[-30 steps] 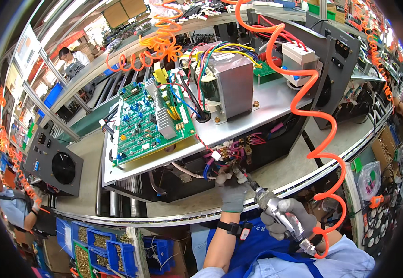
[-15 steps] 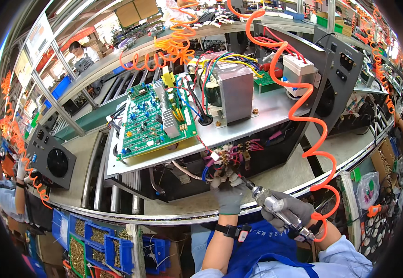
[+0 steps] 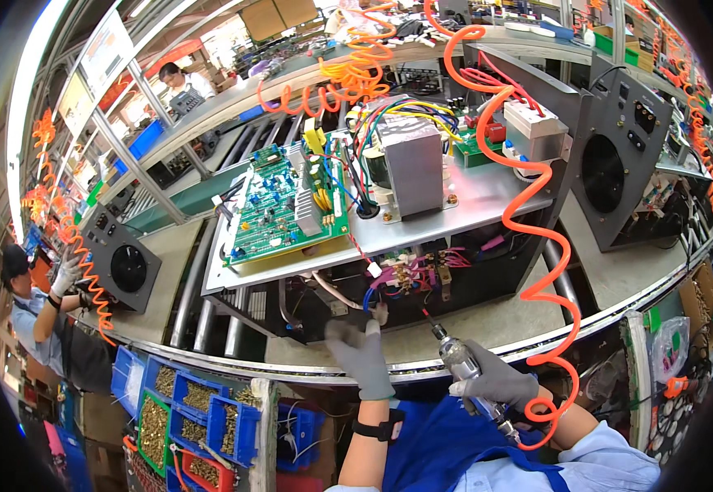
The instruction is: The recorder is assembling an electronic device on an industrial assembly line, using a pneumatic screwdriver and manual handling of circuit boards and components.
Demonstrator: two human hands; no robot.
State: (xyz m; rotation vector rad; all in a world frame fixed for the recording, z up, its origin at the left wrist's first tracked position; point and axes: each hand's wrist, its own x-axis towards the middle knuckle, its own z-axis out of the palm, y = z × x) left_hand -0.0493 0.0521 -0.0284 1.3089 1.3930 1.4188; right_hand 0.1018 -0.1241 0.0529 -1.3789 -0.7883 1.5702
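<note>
My right hand (image 3: 500, 381), in a grey glove, is closed round a metal air screwdriver (image 3: 461, 357) joined to an orange coiled hose (image 3: 565, 303). Its bit points up toward the chassis, apart from the wiring. My left hand (image 3: 361, 357), gloved too, is open at the front of the chassis, fingers apart, below some blue wires (image 3: 368, 299). The black open-sided chassis (image 3: 488, 287) carries a metal shelf (image 3: 356, 246) with a green circuit board (image 3: 279, 209) and a large transformer (image 3: 414, 168). Under the shelf sits a cluster of terminals with magenta-sleeved wires (image 3: 410, 275).
Blue bins of brass-coloured fasteners (image 3: 197, 398) stand at the lower left, beside a red bin (image 3: 207, 471). Similar units with fans stand at left (image 3: 127, 266) and right (image 3: 610, 164) on the roller line. A co-worker (image 3: 41, 303) works at the far left.
My left hand has come away from the terminal cluster and moved left, its fingers spreading. The screwdriver has drawn back from the wiring. The view has shifted slightly.
</note>
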